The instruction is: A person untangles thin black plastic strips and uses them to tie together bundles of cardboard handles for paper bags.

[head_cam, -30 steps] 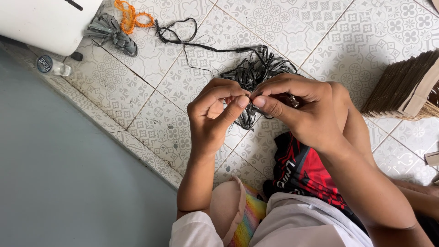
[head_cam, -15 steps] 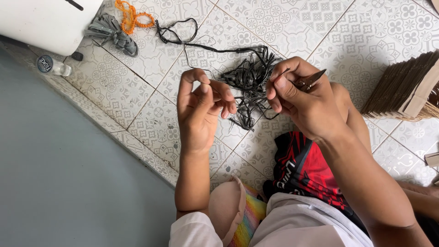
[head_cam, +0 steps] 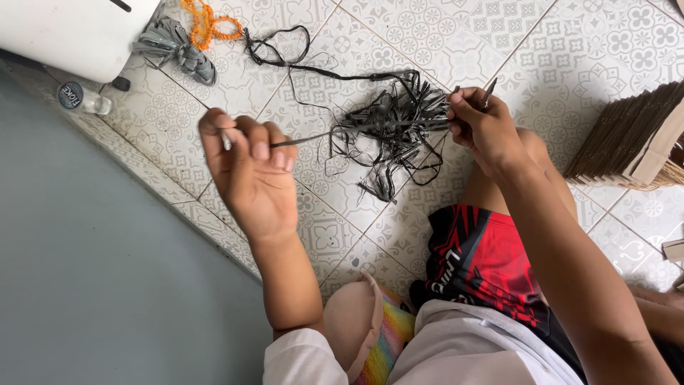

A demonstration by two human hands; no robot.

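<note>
Strip pulled taut between both hands, long axis near horizontal, rising slightly toward the right hand.

Left hand: fingers curled shut, pinching the strip's left end at the fingertips; a thin pale bit shows by its thumb, can't tell what. Right hand: closed in a pinch on the strip's right end, also gripping a slim dark tool that sticks up and away from the fingers. Strip is black, thin, flat. Tangled pile of black strips lies on the tiled floor just left of the right hand, under the taut strip. Cardboard stack sits well right of the right hand.
</note>
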